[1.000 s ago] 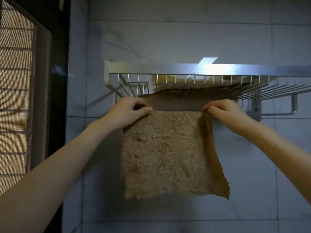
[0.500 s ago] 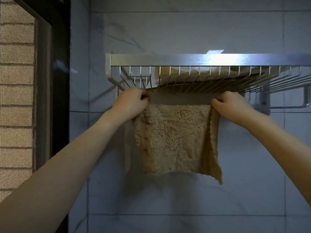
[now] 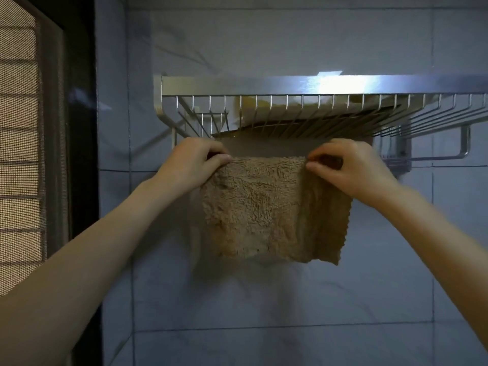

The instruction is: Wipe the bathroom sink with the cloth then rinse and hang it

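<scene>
Cloth (image 3: 266,207) hangs from rail (image 3: 266,149), both hands pinching its top.

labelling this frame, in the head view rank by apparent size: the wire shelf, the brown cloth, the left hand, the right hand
1. wire shelf, running off the frame's right edge
2. brown cloth
3. left hand and right hand: they look about alike, each pinching a top corner of the cloth, so I won't rank them.

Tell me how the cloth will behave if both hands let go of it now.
The cloth is probably floppy: it drapes from the bar and its right edge folds. It may stay, since it seems to hang over the bar. The fluffy pile suggests little slipping.
</scene>
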A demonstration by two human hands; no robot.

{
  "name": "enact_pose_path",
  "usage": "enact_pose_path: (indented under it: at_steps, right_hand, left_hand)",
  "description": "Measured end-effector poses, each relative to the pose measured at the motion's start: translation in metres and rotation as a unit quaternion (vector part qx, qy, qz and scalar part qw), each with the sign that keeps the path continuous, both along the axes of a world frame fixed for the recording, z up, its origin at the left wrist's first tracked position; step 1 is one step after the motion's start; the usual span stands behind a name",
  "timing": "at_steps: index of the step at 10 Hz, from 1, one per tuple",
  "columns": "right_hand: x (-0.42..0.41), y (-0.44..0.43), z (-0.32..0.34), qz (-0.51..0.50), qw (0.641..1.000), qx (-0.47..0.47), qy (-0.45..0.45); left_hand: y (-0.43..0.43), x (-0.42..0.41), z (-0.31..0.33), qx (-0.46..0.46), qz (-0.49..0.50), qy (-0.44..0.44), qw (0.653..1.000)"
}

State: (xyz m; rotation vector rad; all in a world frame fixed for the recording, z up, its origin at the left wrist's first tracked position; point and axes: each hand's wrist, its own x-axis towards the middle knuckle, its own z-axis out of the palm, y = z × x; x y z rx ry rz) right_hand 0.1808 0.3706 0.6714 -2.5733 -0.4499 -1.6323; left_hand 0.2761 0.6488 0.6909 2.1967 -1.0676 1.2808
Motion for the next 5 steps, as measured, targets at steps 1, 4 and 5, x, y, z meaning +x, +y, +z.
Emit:
enact_pose_path:
  at_steps: [1,4,5]
  right_hand:
    - [0.008,-0.003,0.005,0.001,0.998,0.068,-0.004]
    - [0.015,0.007,0.03,-0.058,0.977,0.144,0.146]
    - [0.001,0.008,0.018,-0.071,0.986,0.104,0.112]
  left_hand:
    - [-0.006,0.004,0.008,-0.008,0.051,0.018,0.998]
    - [-0.014,0.004,0.012,-0.009,0.087,0.061,0.994]
    - [-0.008,-0.007,0.003,0.024,0.09,0.068,0.993]
